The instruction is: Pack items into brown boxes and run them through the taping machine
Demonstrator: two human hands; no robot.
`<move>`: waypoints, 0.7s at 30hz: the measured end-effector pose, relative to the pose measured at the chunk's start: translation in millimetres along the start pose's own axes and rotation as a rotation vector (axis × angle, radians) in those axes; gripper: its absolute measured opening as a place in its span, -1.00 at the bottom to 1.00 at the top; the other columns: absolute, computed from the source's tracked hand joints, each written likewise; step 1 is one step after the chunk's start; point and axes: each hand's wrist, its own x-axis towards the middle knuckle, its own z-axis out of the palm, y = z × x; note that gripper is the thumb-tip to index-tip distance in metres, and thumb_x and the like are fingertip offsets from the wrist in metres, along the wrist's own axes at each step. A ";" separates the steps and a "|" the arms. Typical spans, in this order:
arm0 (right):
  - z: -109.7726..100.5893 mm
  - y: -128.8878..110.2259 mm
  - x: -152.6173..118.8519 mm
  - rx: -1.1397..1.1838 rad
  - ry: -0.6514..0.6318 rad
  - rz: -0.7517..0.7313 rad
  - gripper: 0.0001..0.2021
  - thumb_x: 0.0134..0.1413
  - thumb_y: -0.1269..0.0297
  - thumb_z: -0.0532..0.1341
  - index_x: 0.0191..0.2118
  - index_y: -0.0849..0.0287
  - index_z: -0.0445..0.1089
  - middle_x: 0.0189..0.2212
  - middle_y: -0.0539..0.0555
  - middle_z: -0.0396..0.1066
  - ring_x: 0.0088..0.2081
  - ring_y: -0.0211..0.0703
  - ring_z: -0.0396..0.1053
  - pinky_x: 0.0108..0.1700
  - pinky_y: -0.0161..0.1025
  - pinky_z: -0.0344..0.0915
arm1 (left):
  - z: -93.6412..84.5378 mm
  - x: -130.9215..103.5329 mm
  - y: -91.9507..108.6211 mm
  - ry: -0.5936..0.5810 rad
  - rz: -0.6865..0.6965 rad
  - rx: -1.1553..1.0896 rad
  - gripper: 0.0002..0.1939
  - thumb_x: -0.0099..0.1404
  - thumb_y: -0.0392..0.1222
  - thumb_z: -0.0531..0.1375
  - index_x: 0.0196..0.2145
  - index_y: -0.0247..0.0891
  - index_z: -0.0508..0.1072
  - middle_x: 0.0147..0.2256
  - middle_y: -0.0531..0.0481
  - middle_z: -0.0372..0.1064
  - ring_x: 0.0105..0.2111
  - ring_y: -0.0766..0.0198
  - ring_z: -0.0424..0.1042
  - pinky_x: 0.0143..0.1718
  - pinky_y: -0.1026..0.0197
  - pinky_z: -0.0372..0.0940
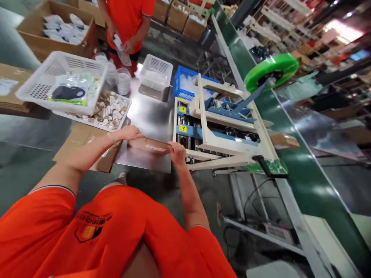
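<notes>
A flat brown cardboard box (150, 146) lies at the front edge of the shiny metal table (147, 112), with a pale marking on its near side. My left hand (129, 133) grips its left end, palm down. At the right end, the fingers of my right hand (177, 151) are closed around the corner. Left of the box, flattened cardboard (82, 143) sticks out under my left forearm. Behind my left hand a white tray (126, 106) holds many small white pieces with brass-coloured ends.
A taping machine (208, 127) with a green tape roll (272, 71) stands right of the table, before a green conveyor (307, 154). A white basket (37, 87) of packets and an open carton (31, 36) stand left. Across the table, a co-worker (129, 23) handles a white item.
</notes>
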 end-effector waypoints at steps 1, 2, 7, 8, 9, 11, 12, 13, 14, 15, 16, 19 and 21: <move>1.2 5.1 1.8 0.022 0.014 0.002 -0.65 0.48 0.29 0.14 0.15 0.22 0.62 0.09 0.30 0.67 0.14 0.13 0.55 0.18 -0.04 0.38 | -1.2 11.7 -3.1 -0.051 -0.029 0.005 -0.42 0.48 0.20 0.28 -0.56 -0.26 0.53 -0.60 -0.07 0.32 -0.33 0.05 0.50 -0.15 0.15 0.33; 2.0 9.9 1.7 0.038 0.032 0.000 -0.62 0.48 0.28 0.13 0.21 0.22 0.59 0.18 0.32 0.63 0.24 0.15 0.51 0.28 0.02 0.36 | -3.6 23.0 -5.5 -0.097 -0.046 0.022 -0.40 0.51 0.20 0.25 -0.56 -0.26 0.52 -0.63 -0.04 0.25 -0.35 0.07 0.48 -0.17 0.16 0.32; 11.1 12.5 -28.1 0.067 0.068 0.016 -0.49 0.52 0.25 0.05 0.42 0.17 0.46 0.43 0.31 0.42 0.59 0.16 0.14 0.59 0.23 0.04 | -19.8 66.6 2.2 -0.125 -0.060 0.068 -0.48 0.53 0.07 0.31 -0.53 -0.28 0.52 -0.59 -0.04 0.27 -0.32 0.06 0.48 -0.15 0.13 0.31; 15.0 7.8 -36.7 0.077 0.063 0.017 -0.49 0.52 0.26 0.04 0.41 0.14 0.47 0.42 0.31 0.44 0.59 0.17 0.13 0.59 0.25 0.02 | -19.7 71.1 8.7 -0.099 -0.052 0.080 -0.48 0.54 0.05 0.30 -0.53 -0.28 0.51 -0.57 -0.05 0.29 -0.31 0.06 0.50 -0.13 0.13 0.30; 19.2 1.9 -44.2 0.097 0.052 0.000 -0.50 0.51 0.29 0.04 0.39 0.12 0.50 0.39 0.29 0.47 0.58 0.16 0.16 0.59 0.26 0.03 | -17.9 74.1 16.8 -0.066 -0.039 0.093 -0.46 0.57 0.05 0.28 -0.53 -0.29 0.50 -0.56 -0.05 0.30 -0.29 0.07 0.51 -0.12 0.14 0.29; 26.7 -11.6 -52.5 0.175 0.000 -0.102 -0.54 0.50 0.33 0.08 0.33 0.06 0.55 0.31 0.25 0.55 0.52 0.11 0.29 0.58 0.19 0.09 | -9.2 77.6 35.7 -0.011 -0.006 0.112 -0.43 0.61 0.06 0.22 -0.52 -0.33 0.50 -0.54 -0.05 0.31 -0.26 0.09 0.51 -0.08 0.14 0.28; 29.0 -17.8 -52.6 0.229 -0.039 -0.179 -0.55 0.49 0.34 0.10 0.32 0.05 0.56 0.28 0.24 0.57 0.47 0.08 0.36 0.57 0.15 0.14 | -3.5 78.8 45.2 0.005 0.013 0.116 -0.42 0.62 0.07 0.20 -0.50 -0.35 0.51 -0.53 -0.04 0.32 -0.26 0.10 0.50 -0.08 0.14 0.27; 29.6 -22.6 -50.1 0.288 -0.080 -0.265 -0.57 0.49 0.34 0.12 0.32 0.06 0.55 0.27 0.24 0.58 0.41 0.06 0.43 0.55 0.12 0.19 | 2.1 80.0 53.6 0.003 0.041 0.113 -0.43 0.62 0.06 0.20 -0.49 -0.36 0.52 -0.52 -0.05 0.34 -0.25 0.12 0.49 -0.07 0.13 0.26; 28.5 -25.6 -45.2 0.348 -0.120 -0.351 -0.58 0.50 0.33 0.14 0.33 0.07 0.54 0.26 0.25 0.58 0.36 0.05 0.47 0.53 0.11 0.24 | 7.0 81.1 60.0 -0.010 0.071 0.105 -0.45 0.61 0.05 0.21 -0.48 -0.35 0.53 -0.52 -0.05 0.36 -0.26 0.13 0.47 -0.08 0.14 0.25; 25.4 -26.2 -38.8 0.409 -0.162 -0.437 -0.59 0.51 0.30 0.16 0.34 0.09 0.53 0.26 0.27 0.58 0.33 0.04 0.50 0.50 0.10 0.29 | 10.6 82.0 64.0 -0.029 0.101 0.096 -0.48 0.57 0.04 0.25 -0.49 -0.33 0.54 -0.52 -0.05 0.38 -0.28 0.14 0.47 -0.10 0.16 0.24; 20.7 -24.6 -31.3 0.467 -0.205 -0.519 -0.60 0.53 0.25 0.17 0.34 0.10 0.52 0.26 0.28 0.58 0.31 0.05 0.51 0.47 0.10 0.33 | 12.6 82.7 65.3 -0.052 0.132 0.083 -0.52 0.53 0.02 0.29 -0.51 -0.30 0.54 -0.52 -0.05 0.39 -0.30 0.15 0.46 -0.12 0.17 0.24; 4.0 -12.4 -5.9 0.581 -0.305 -0.666 -0.63 0.55 0.11 0.20 0.28 0.08 0.56 0.17 0.26 0.63 0.22 0.05 0.57 0.41 0.10 0.39 | 10.7 80.8 58.9 -0.111 0.228 0.022 -0.62 0.43 -0.05 0.34 -0.53 -0.23 0.56 -0.52 -0.07 0.46 -0.37 0.16 0.44 -0.16 0.16 0.24; -0.8 -6.8 12.6 0.606 -0.370 -0.652 -0.64 0.56 0.10 0.18 0.24 0.09 0.58 0.05 0.21 0.68 0.09 0.04 0.62 0.37 0.09 0.42 | 8.1 75.8 54.9 -0.114 0.268 -0.003 -0.66 0.41 -0.03 0.34 -0.49 -0.20 0.60 -0.46 -0.12 0.53 -0.33 0.10 0.48 -0.11 0.13 0.27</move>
